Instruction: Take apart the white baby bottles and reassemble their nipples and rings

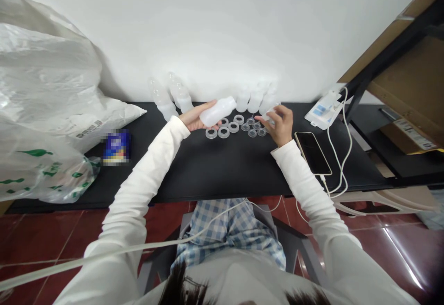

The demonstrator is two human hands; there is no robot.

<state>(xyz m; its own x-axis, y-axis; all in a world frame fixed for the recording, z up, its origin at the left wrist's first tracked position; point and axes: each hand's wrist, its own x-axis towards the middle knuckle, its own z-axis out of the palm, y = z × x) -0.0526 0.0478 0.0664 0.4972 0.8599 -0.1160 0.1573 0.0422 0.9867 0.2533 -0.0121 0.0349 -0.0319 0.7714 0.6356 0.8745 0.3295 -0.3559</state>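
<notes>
My left hand (199, 116) is wrapped round a translucent white bottle (219, 110), tilted with its neck up to the right above the table. My right hand (281, 124) has its fingers closed on a clear plastic piece (268, 117), partly hidden by the fingers; its exact kind is hard to make out. Between the hands lie several translucent screw rings (224, 132) and, to their right, several smaller clear round pieces (252, 133). Behind them, several open white bottles (255, 100) stand upright against the wall. Left of my left hand are bottles with clear domed tops (178, 93).
A large white plastic bag (48, 78) fills the left side, with a blurred blue packet (117, 147) beside it. At right lie a phone (313, 153) with a cable and a white plastic case (324, 109). A shelf with cardboard boxes (405, 133) stands far right.
</notes>
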